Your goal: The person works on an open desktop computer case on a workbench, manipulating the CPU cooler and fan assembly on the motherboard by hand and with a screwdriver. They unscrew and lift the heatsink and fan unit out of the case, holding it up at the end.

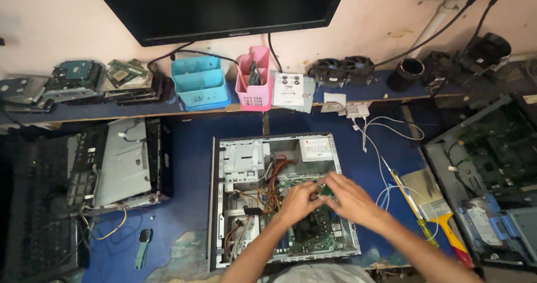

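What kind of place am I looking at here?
Most likely a computer repair workshop. An open desktop computer case lies on the blue bench, loose cooling fans and stacked hard drives sit along the wall, and a screwdriver lies beside the case.

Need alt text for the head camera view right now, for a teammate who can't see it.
Both bare hands, left hand and right hand, meet over the green board inside an open desktop computer case lying on a blue work surface. A paintbrush and a screwdriver lie to the right.
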{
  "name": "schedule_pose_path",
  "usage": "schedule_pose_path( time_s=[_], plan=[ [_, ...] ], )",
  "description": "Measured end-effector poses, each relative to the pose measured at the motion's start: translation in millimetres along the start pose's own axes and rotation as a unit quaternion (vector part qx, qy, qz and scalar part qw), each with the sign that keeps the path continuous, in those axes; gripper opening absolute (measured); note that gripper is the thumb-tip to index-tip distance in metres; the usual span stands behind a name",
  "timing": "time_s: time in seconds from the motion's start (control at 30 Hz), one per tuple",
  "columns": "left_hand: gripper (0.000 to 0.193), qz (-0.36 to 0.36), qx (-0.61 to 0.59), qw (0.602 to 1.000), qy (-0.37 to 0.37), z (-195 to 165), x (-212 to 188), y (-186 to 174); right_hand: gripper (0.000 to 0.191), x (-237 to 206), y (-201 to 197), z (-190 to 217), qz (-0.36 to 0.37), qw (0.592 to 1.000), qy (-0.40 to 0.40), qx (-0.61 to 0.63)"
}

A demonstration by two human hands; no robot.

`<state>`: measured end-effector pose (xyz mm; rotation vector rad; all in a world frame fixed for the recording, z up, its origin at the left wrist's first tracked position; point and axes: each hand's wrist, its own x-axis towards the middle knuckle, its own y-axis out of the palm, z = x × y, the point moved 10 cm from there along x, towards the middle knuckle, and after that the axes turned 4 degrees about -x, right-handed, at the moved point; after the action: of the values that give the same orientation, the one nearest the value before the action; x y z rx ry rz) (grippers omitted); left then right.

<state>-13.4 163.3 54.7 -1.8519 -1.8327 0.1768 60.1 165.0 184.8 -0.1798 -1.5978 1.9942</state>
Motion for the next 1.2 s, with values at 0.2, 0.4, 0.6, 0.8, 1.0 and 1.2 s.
schedule_pose_path(
  time_s=[0.2,0.4,0.6,0.8,1.0,1.2],
  plan=[
    [0.029,-0.002,-0.054,0.996,-0.075,5.1,-3.7,9.8,0.026,-40.3,49.3,-51.0,-0.289,0.84,0.212,0.408],
    [0.028,0.054,-0.079,0.994,0.056,-13.2,-18.5,14.6,0.018,-25.9,102.0,-37.7,0.017,0.741,0.166,0.65],
    [0.037,0.015,-0.005,0.997,-0.07,22.6,-5.7,23.5,0.03,-37.3,36.3,-17.9,-0.287,0.866,0.246,0.327],
    [0.022,0.004,0.002,1.0,0.018,-18.8,-18.2,22.4,0.023,-57.4,60.9,-43.4,-0.286,0.871,0.284,0.281],
    [0.021,0.068,-0.005,0.998,-0.003,-11.8,-16.7,12.4,0.017,-31.4,74.9,-70.6,-0.157,0.8,0.229,0.532],
    [0.018,-0.077,0.006,0.997,-0.015,10.9,-23.1,8.2,0.037,-25.4,17.0,36.2,-0.275,0.951,0.128,0.054]
  ],
)
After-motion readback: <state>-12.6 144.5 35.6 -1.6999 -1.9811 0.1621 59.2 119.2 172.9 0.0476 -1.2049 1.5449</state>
